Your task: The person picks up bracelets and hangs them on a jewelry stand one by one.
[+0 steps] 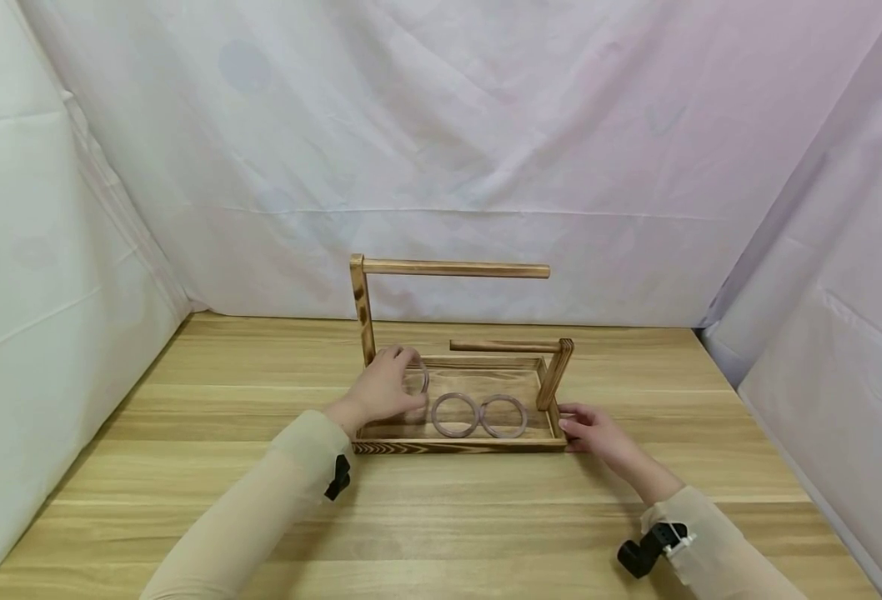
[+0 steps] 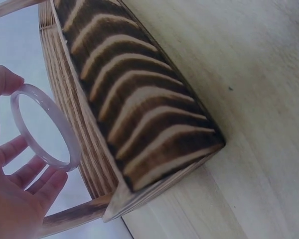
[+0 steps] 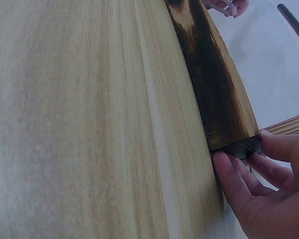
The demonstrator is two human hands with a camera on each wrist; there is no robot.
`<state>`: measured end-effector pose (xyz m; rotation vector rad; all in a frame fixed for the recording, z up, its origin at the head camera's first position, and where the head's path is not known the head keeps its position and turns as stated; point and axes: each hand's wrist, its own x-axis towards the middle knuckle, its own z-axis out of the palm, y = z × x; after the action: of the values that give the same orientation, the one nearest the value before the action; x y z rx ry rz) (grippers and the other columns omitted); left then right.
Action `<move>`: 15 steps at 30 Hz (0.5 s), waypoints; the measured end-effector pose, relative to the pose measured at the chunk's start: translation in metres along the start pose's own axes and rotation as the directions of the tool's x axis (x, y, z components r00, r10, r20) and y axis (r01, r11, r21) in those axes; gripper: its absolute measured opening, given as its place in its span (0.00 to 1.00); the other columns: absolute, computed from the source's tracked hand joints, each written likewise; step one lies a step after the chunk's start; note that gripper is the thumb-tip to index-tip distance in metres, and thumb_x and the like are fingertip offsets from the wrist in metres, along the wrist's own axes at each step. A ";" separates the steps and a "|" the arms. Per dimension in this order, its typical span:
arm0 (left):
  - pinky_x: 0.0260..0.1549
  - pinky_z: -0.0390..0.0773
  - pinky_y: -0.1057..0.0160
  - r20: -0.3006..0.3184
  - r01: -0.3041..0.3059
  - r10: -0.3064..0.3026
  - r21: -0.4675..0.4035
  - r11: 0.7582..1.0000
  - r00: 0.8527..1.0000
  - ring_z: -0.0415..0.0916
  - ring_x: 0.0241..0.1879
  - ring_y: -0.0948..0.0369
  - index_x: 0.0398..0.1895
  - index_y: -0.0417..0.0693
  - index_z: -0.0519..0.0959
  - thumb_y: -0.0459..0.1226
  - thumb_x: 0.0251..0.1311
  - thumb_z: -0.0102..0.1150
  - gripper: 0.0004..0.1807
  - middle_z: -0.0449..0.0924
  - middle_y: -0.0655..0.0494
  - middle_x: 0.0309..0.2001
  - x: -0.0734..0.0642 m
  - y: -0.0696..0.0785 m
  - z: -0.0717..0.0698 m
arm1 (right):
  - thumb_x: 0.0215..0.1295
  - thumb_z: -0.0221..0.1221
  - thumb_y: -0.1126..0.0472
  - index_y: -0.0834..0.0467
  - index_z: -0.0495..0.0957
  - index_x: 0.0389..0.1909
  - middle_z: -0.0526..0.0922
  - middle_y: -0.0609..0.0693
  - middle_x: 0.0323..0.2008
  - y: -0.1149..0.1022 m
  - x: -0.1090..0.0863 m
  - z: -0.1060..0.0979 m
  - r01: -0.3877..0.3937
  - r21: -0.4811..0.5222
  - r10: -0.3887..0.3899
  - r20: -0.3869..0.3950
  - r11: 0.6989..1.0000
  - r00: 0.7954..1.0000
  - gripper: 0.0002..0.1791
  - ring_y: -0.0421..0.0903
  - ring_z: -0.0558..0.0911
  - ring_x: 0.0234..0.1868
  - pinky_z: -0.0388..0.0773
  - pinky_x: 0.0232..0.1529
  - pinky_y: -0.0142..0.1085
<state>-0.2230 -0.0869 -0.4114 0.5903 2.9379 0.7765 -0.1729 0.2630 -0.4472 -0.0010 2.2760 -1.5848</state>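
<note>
My left hand [image 1: 383, 387] is over the left part of a wooden jewelry tray [image 1: 459, 447], holding a pale lilac bangle [image 2: 69, 132] between thumb and fingers. In the left wrist view that bangle stands on edge, tilted, above the tray's front wall. Two similar bangles, one on the left [image 1: 455, 395] and one on the right [image 1: 525, 416], lie side by side in the tray. At the tray's right end, my right hand [image 1: 594, 435] grips the wall; in the right wrist view its thumb is on the rim and its fingers press the outer side.
A tall post [image 1: 363, 312] at the tray's left carries a long bar [image 1: 456, 268] pointing right. From a shorter post [image 1: 556, 375] on the right, a lower bar [image 1: 504, 346] points left. Behind the wood-grain table [image 1: 441, 517] hangs a pale curtain [image 1: 441, 150].
</note>
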 end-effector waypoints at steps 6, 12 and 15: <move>0.55 0.73 0.50 -0.037 0.001 -0.002 -0.017 1.000 0.999 0.67 0.57 0.50 0.56 0.49 0.70 0.44 0.46 0.63 0.30 0.68 0.47 0.57 0.000 0.000 -0.002 | 0.70 0.47 0.66 0.76 0.54 0.65 0.74 0.63 0.46 -0.001 0.000 0.001 0.000 -0.001 0.000 0.004 1.000 1.000 0.27 0.38 0.77 0.37 0.81 0.38 0.34; 0.54 0.73 0.51 -0.069 -0.008 0.004 -0.064 0.998 0.998 0.69 0.55 0.51 0.54 0.48 0.70 0.43 0.46 0.63 0.29 0.70 0.47 0.55 0.000 0.003 -0.006 | 0.70 0.47 0.65 0.76 0.54 0.65 0.74 0.62 0.46 -0.001 -0.001 0.000 -0.001 0.000 0.001 0.007 1.000 1.000 0.28 0.38 0.76 0.36 0.81 0.38 0.34; 0.54 0.73 0.51 -0.075 -0.009 0.003 -0.078 0.997 0.997 0.69 0.55 0.51 0.55 0.47 0.70 0.43 0.46 0.63 0.29 0.70 0.47 0.55 0.000 0.004 -0.007 | 0.70 0.47 0.65 0.76 0.54 0.65 0.74 0.63 0.46 0.000 -0.001 -0.001 0.001 0.006 -0.001 0.003 1.000 1.000 0.28 0.37 0.77 0.36 0.81 0.37 0.33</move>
<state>-0.2227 -0.0868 -0.4036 0.5769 2.9575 0.9294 -0.1725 0.2641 -0.4465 -0.0027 2.2691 -1.5913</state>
